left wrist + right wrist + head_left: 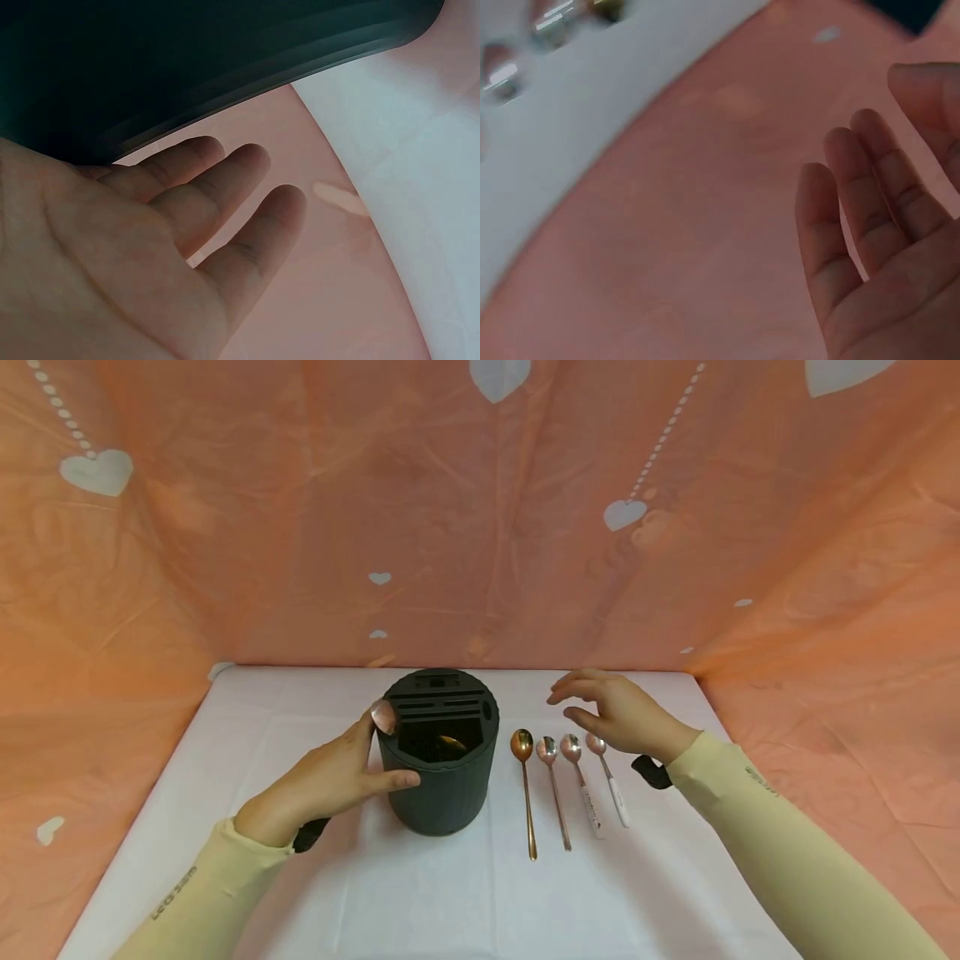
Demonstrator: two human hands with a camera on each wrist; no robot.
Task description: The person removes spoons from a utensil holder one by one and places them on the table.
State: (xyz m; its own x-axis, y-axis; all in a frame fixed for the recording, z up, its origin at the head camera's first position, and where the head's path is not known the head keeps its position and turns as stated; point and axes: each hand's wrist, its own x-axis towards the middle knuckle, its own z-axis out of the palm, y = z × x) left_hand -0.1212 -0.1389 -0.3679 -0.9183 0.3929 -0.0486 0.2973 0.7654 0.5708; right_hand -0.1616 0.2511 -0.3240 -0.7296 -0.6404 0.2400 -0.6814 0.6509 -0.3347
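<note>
A dark ribbed utensil holder (438, 793) with a slotted top stands upright on the white table. My left hand (330, 781) is at its left side, thumb in front and fingers loosely extended; whether they touch it I cannot tell. A shiny coppery spoon bowl (383, 717) shows at the holder's left rim beside that hand, its handle hidden. Something gold (452, 743) glints inside the large compartment. To the right lie a gold spoon (522, 747), a metal spoon (547, 750) and two white-handled spoons (589, 810). My right hand (626, 714) hovers beyond them, holding nothing.
A white cloth (360, 893) covers the table. Orange curtains (480, 527) with pale hearts surround it at the back and both sides. The spoons lie roughly parallel, bowls toward the back.
</note>
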